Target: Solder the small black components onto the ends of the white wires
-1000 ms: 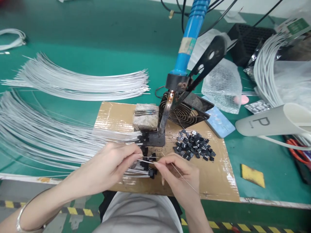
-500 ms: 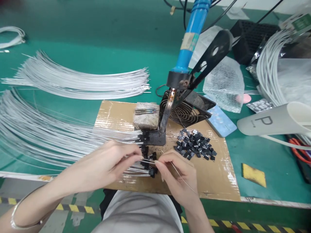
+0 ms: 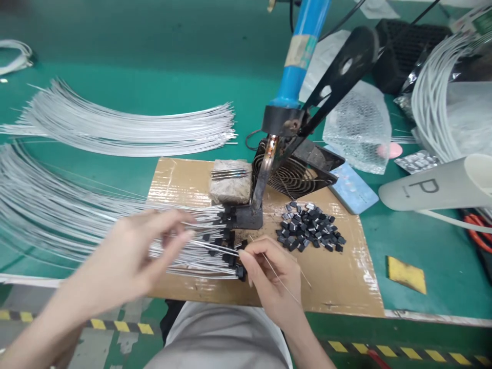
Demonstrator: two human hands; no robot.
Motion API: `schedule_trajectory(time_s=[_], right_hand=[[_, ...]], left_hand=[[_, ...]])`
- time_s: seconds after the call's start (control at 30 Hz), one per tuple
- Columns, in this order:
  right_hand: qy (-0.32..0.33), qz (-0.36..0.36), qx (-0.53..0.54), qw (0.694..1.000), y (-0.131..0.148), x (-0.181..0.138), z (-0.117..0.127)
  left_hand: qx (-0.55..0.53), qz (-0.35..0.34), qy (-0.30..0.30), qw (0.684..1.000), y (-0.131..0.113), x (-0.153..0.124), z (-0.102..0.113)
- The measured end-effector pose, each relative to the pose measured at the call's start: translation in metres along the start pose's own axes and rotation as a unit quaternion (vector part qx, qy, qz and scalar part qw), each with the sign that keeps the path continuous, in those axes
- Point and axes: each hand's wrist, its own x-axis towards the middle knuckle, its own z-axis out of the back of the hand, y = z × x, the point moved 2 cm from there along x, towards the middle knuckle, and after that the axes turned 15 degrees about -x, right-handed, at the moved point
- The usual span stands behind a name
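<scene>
My left hand [image 3: 132, 256] hovers over a bundle of thin white wires [image 3: 69, 220] with black end pieces [image 3: 228, 241]; its fingers are slightly curled and blurred by motion. My right hand [image 3: 272, 279] is pinched on a thin wire [image 3: 215, 247], and a fine strand of solder wire [image 3: 282, 284] crosses its back. Both hands are over a cardboard sheet [image 3: 346, 282]. Just beyond them stands a blue-handled soldering iron [image 3: 294, 72] in a black stand [image 3: 249, 218]. A pile of small black components [image 3: 309, 233] lies to the right of the stand.
A second fan of white wires [image 3: 126, 128] lies on the green table. Behind the iron are a small fan grille [image 3: 288, 177], a sponge block [image 3: 230, 184], bubble wrap [image 3: 357, 128], a white tube [image 3: 434, 189], coiled white cable [image 3: 434, 92] and a yellow pad [image 3: 407, 274].
My left hand has let go at the wire's end and drawn back to the left, its fingers loosening. My right hand stays pinched in nearly the same place.
</scene>
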Motion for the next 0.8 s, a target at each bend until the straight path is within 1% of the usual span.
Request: schedule_trajectory(time_s=[0.03,0.07,0.13,0.17,0.23,0.33,0.4,0.47,0.6,0.8], right_hand=[[-0.001,0.008,-0.009,1.000,0.002,0.000,-0.001],[-0.005,0.015,-0.018,1.000,0.004,0.001,-0.001],[-0.018,0.021,-0.024,0.999,0.005,0.001,0.000],[-0.023,0.018,-0.022,0.999,0.004,0.001,0.000],[-0.025,0.008,-0.009,1.000,0.001,0.002,-0.001],[-0.021,-0.020,0.023,0.999,-0.003,0.002,-0.002],[-0.020,-0.035,0.039,0.998,-0.005,0.003,-0.003],[-0.017,-0.051,0.049,0.997,-0.006,0.004,-0.001],[-0.002,-0.055,0.048,0.997,-0.007,0.007,0.004],[0.022,0.016,-0.022,0.999,0.000,0.009,0.007]], left_hand=[[-0.022,-0.017,0.004,1.000,-0.010,0.002,-0.018],[-0.032,-0.014,0.014,0.999,-0.018,0.005,-0.033],[-0.055,-0.023,0.020,0.998,-0.029,0.008,-0.055],[-0.068,-0.008,0.025,0.997,-0.031,0.010,-0.062],[-0.116,0.049,0.040,0.991,-0.028,0.012,-0.070],[-0.237,0.145,0.059,0.959,-0.020,0.016,-0.076],[-0.306,0.177,0.053,0.934,-0.018,0.020,-0.076],[-0.340,0.195,0.035,0.919,-0.019,0.025,-0.075],[-0.347,0.210,0.013,0.914,-0.022,0.031,-0.071],[-0.362,0.223,0.013,0.905,-0.019,0.027,-0.072]])
